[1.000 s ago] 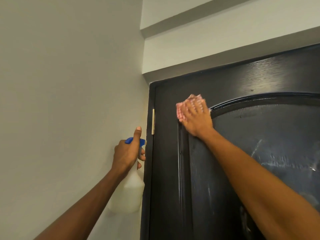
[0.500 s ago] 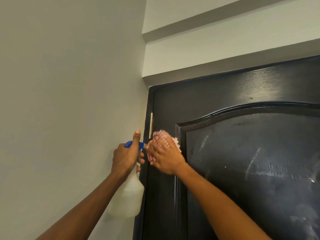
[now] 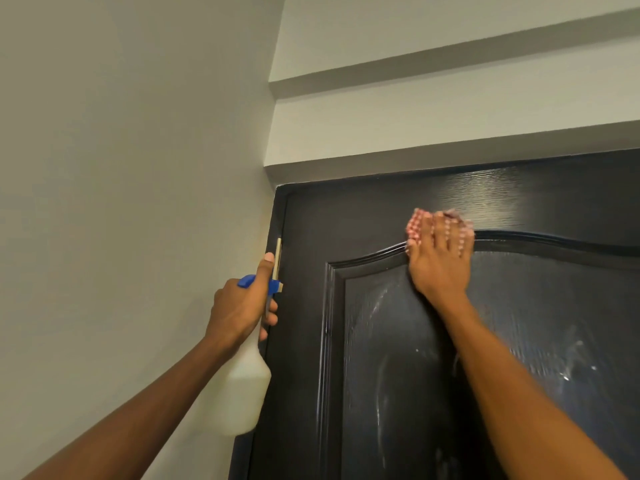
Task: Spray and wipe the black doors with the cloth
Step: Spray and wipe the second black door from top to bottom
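Black door (image 3: pixel 398 375) fills the lower right of your view, its top edge just under a grey ledge (image 3: pixel 450 152) of the pale wall (image 3: pixel 121 168); its surface shows a raised arched moulding (image 3: pixel 554 239) around a recessed panel, and the panel carries pale wet streaks and smears; above the arch the top rail catches a dull sheen. Your right hand (image 3: pixel 438 261) lies flat against the door at the crest of the arch, fingers straight and close together, pressing the red-and-white checked cloth (image 3: pixel 415 226) onto the surface; the cloth peeks out above and to the left of your fingertips, and its far edge is blurred. Your left hand (image 3: pixel 242 306) is curled round the neck of 1 spray bottle (image 3: pixel 242 393), thumb sticking upward, fingers wrapped at the front below the blue spray head (image 3: pixel 273 285); whether a finger sits on the trigger you cannot tell from this angle. That bottle is white and translucent, hangs below your fist, and sits just beside the door's left edge, in front of the black frame (image 3: pixel 280 216). Near your thumb a brass-coloured hinge (image 3: pixel 278 254) runs upright on the frame. Both of your forearms reach up from the bottom of the view, well apart from each other.
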